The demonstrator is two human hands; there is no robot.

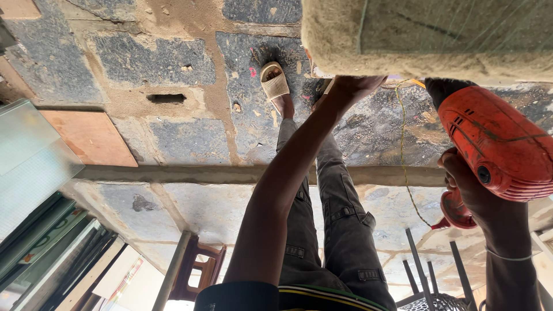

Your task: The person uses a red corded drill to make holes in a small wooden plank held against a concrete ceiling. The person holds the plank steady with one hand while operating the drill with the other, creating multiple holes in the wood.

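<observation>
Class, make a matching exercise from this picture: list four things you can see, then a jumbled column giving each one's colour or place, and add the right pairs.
Things:
1. power drill
2. sandal
3. left hand
4. plastic chair

Descriptions:
A. beige, on a foot
B. reddish-brown, low in the picture
C. orange, held in the right hand
D. pressed under the pale slab

Pairs: 1-C, 2-A, 3-D, 4-B

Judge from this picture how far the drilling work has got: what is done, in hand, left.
Done: the left hand steadies the pale block. In hand: the right hand grips the orange drill, its nose at the block's edge. Left: no hole shows; whether drilling has begun cannot be told.
</observation>
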